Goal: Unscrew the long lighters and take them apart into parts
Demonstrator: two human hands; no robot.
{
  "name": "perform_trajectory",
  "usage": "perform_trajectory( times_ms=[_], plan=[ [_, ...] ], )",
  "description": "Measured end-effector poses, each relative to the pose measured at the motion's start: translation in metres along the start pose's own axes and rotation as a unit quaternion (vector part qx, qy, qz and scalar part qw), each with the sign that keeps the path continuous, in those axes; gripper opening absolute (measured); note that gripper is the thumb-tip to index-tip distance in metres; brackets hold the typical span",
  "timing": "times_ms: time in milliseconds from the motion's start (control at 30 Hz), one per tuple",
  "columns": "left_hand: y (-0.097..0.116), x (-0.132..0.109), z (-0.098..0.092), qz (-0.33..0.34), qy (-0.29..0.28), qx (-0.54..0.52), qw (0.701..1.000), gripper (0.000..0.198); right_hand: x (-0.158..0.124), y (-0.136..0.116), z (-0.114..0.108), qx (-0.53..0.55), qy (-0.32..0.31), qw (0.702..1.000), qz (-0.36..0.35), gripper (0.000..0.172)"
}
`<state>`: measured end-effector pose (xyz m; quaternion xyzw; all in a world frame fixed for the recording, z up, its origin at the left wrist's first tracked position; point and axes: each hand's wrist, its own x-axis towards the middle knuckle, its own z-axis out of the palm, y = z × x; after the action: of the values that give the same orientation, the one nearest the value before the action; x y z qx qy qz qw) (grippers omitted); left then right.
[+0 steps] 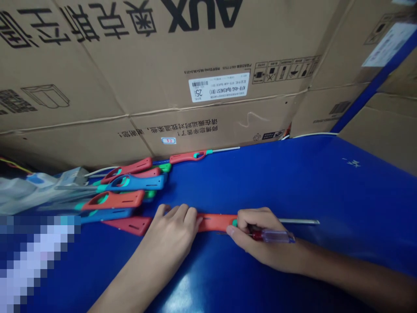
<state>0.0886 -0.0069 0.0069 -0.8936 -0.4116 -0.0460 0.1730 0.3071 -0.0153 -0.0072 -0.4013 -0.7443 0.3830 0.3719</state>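
An orange-red long-neck lighter (216, 222) lies across the blue table, its metal tube pointing right. Wrapped over its handle end is my left hand (177, 228), fingers closed. My right hand (260, 232) is closed around a small screwdriver (276, 236) with a clear purplish handle and a red collar. That hand also rests against the lighter near its green trigger, covering part of it. The screwdriver's thin shaft points left along the lighter's near side; its tip is hard to make out.
Several long-neck lighters in red, blue and green lie heaped at the left, among them a blue one (146, 182). Another red lighter (187, 156) lies by the cardboard wall (156, 95). A whitish power strip (73, 176) and blurred clear plastic sit at the far left of the blue table (325, 182).
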Motion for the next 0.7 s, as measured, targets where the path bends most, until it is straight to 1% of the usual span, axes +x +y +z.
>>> perform_trajectory(
  times_ms=[133, 233, 367, 467, 567, 667, 700],
  plan=[
    [0.001, -0.002, 0.001, 0.03, 0.003, -0.032, 0.999, 0.035, -0.002, 0.003, 0.001, -0.033, 0.033, 0.998, -0.033, 0.037],
    [0.003, -0.005, 0.001, 0.052, 0.004, -0.064, 0.997, 0.035, -0.002, 0.006, 0.0, -0.058, 0.058, 0.995, -0.049, 0.036],
    [0.004, -0.009, -0.004, 0.073, -0.025, -0.1, 0.992, 0.03, -0.002, 0.01, -0.002, -0.07, 0.064, 0.994, -0.045, 0.036],
    [0.005, -0.009, -0.006, 0.072, -0.045, -0.105, 0.991, 0.031, -0.003, 0.011, -0.002, -0.069, 0.055, 0.993, -0.077, 0.037],
    [0.008, -0.007, -0.006, 0.053, -0.049, -0.077, 0.994, 0.028, -0.003, 0.009, 0.0, -0.066, 0.046, 0.992, -0.099, 0.038],
    [0.011, -0.002, -0.001, 0.028, -0.055, -0.05, 0.997, 0.025, -0.004, 0.008, 0.0, -0.06, 0.044, 0.992, -0.101, 0.037],
    [0.011, -0.001, 0.0, 0.021, -0.058, -0.045, 0.997, 0.024, -0.006, 0.008, -0.001, -0.058, 0.041, 0.993, -0.091, 0.036]
  ],
)
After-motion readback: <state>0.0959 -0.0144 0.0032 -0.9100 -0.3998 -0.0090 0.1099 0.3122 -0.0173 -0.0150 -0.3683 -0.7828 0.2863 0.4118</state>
